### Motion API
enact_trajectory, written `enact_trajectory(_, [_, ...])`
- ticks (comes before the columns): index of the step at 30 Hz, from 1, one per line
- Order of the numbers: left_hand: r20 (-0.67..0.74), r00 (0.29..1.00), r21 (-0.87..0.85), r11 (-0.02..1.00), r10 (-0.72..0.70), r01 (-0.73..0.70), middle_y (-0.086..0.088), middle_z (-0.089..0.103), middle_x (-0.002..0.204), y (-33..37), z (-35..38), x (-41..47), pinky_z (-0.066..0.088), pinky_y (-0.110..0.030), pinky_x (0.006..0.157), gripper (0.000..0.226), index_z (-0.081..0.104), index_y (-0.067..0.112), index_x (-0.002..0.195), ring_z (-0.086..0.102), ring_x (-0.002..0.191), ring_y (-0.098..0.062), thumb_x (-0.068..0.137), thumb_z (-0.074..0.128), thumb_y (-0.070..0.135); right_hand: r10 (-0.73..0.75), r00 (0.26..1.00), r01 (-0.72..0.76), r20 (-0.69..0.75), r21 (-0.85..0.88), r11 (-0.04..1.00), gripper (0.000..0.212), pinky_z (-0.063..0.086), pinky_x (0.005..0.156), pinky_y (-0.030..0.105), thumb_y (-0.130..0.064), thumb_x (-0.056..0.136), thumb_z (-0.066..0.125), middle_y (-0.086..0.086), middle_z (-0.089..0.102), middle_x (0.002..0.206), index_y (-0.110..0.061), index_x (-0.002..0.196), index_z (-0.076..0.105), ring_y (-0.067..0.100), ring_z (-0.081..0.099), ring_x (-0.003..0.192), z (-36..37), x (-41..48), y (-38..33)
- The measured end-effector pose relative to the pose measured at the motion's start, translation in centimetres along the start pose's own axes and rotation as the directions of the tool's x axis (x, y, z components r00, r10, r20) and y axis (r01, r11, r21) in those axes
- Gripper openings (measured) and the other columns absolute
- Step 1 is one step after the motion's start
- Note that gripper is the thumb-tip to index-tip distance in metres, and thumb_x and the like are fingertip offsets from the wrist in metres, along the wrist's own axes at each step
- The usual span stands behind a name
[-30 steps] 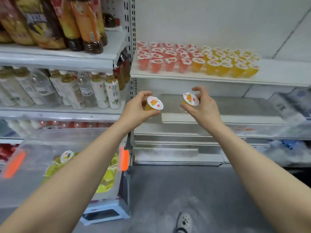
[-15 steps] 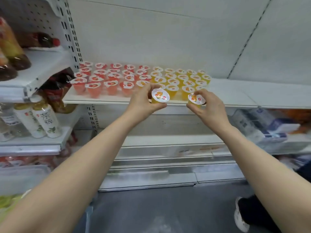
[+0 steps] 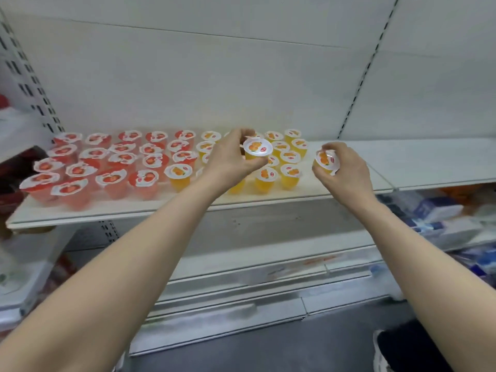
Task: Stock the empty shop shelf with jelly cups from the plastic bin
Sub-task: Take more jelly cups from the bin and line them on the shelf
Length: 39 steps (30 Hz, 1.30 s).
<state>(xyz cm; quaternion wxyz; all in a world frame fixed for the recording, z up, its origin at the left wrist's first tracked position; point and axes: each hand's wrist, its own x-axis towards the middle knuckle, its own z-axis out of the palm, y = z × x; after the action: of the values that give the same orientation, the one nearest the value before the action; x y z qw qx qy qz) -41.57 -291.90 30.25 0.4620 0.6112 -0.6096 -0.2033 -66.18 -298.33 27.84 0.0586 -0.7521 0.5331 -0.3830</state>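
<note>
The long white metal shop shelf [image 3: 429, 162] runs from the left side to the right side. On its left part stand the small clear plastic cups of red jelly [image 3: 111, 181]. They sit in rows from the back of the shelf to its front edge. Next to them, in the middle of the shelf, stand the small clear plastic cups of yellow jelly [image 3: 178, 175], also in rows. All these cups stand straight up. Each has its wide top up and its narrow bottom down. Each has a white foil lid with a fruit picture on it.

The left hand [image 3: 230, 159] is up over the middle of the shelf, above the yellow rows. Its fingers and thumb are curled tight round one yellow jelly cup with an orange fruit lid [image 3: 257, 147]. This cup leans. Its lid faces up and back toward the person, and its bottom points away to the back of the shelf.

The right hand [image 3: 346, 170] is just right of the yellow rows, near the front edge. Its fingers wrap round a second yellow jelly cup [image 3: 326, 159]. That cup leans far over, so its lid faces left, toward the other hand.
</note>
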Motion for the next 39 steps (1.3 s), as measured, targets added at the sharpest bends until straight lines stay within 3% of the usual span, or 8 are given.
enact_trajectory(3, [0.013, 1.0, 0.026, 1.0, 0.009, -0.009, 0.009, 0.059, 0.118, -0.1, 0.9, 2.0, 0.054, -0.031, 0.078, 0.063, 0.05, 0.023, 0.129, 0.06, 0.104, -0.009, 0.075, 0.081, 0.034, 0.059, 0.998, -0.059, 0.016, -0.008, 0.998, 0.035, 0.045, 0.087, 0.037, -0.031, 0.081, 0.068, 0.001, 0.062, 0.107, -0.022, 0.113, 0.056, 0.021, 0.056, 0.101, 0.5, 1.7, 1.6])
enact_trajectory(7, [-0.007, 1.0, 0.078, 0.997, -0.008, 0.009, 0.004, 0.062, 0.12, -0.4, 2.6, 3.9, 0.051, -0.034, 0.093, 0.064, 0.054, 0.019, 0.128, 0.061, 0.106, -0.012, 0.073, 0.082, 0.032, 0.082, 0.991, -0.081, 0.101, -0.019, 0.997, 0.033, 0.042, 0.083, 0.033, -0.032, 0.08, 0.069, 0.004, 0.061, 0.106, -0.022, 0.109, 0.057, 0.022, 0.056, 0.099, 1.9, 3.7, 4.0])
enact_trajectory(13, [-0.086, 0.994, 0.11, 0.991, -0.064, 0.073, 0.005, 0.063, 0.117, 0.3, 4.8, 5.4, 0.051, -0.028, 0.089, 0.053, 0.06, 0.02, 0.122, 0.061, 0.102, -0.01, 0.075, 0.08, 0.033, 0.058, 0.955, -0.053, 0.291, -0.025, 0.998, 0.032, 0.038, 0.077, 0.03, -0.033, 0.08, 0.07, 0.004, 0.059, 0.106, -0.024, 0.107, 0.056, 0.024, 0.056, 0.097, 4.5, 6.7, 7.2])
enact_trajectory(23, [-0.237, 0.966, 0.121, 0.984, -0.102, 0.133, 0.004, 0.062, 0.117, 2.0, 7.7, 6.6, 0.049, -0.026, 0.088, 0.055, 0.058, 0.021, 0.122, 0.059, 0.102, -0.01, 0.074, 0.08, 0.035, -0.109, 0.922, 0.092, 0.371, 0.062, 0.994, 0.032, 0.043, 0.078, 0.034, -0.037, 0.082, 0.073, 0.005, 0.059, 0.106, -0.023, 0.106, 0.057, 0.024, 0.058, 0.092, 6.4, 10.4, 9.9])
enact_trajectory(27, [-0.258, 0.961, 0.151, 0.979, -0.097, 0.14, 0.007, 0.061, 0.115, 2.8, 8.9, 6.7, 0.052, -0.021, 0.08, 0.055, 0.059, 0.023, 0.122, 0.058, 0.101, -0.008, 0.074, 0.08, 0.04, -0.174, 0.909, 0.153, 0.378, 0.085, 0.985, 0.032, 0.042, 0.078, 0.034, -0.035, 0.082, 0.073, 0.004, 0.058, 0.105, -0.022, 0.106, 0.056, 0.024, 0.058, 0.091, 6.7, 11.0, 10.7])
enact_trajectory(30, [-0.254, 0.964, 0.184, 0.975, -0.078, 0.127, 0.007, 0.062, 0.112, 3.3, 9.6, 6.8, 0.055, -0.032, 0.084, 0.055, 0.061, 0.024, 0.118, 0.06, 0.098, -0.008, 0.071, 0.081, 0.044, -0.21, 0.901, 0.182, 0.38, 0.108, 0.977, 0.032, 0.042, 0.078, 0.033, -0.034, 0.083, 0.073, 0.004, 0.058, 0.104, -0.022, 0.107, 0.055, 0.024, 0.058, 0.09, 6.7, 11.3, 11.2])
enact_trajectory(33, [-0.209, 0.977, 0.297, 0.949, -0.046, 0.109, 0.007, 0.062, 0.113, 3.7, 10.3, 6.7, 0.051, -0.029, 0.088, 0.055, 0.062, 0.024, 0.118, 0.057, 0.1, -0.007, 0.071, 0.08, 0.048, -0.261, 0.878, 0.235, 0.401, 0.114, 0.965, 0.033, 0.041, 0.078, 0.031, -0.033, 0.084, 0.072, 0.004, 0.057, 0.105, -0.023, 0.111, 0.055, 0.023, 0.058, 0.089, 6.6, 11.5, 11.8])
enact_trajectory(39, [-0.148, 0.988, 0.442, 0.897, 0.04, 0.03, 0.01, 0.064, 0.104, 4.7, 12.6, 6.8, 0.04, -0.026, 0.082, 0.053, 0.066, 0.023, 0.112, 0.052, 0.102, -0.012, 0.07, 0.077, 0.054, -0.403, 0.787, 0.414, 0.468, 0.084, 0.906, 0.053, 0.038, 0.097, 0.031, -0.022, 0.085, 0.069, 0.004, 0.051, 0.134, -0.024, 0.135, 0.053, 0.026, 0.05, 0.12, 5.2, 12.6, 13.2])
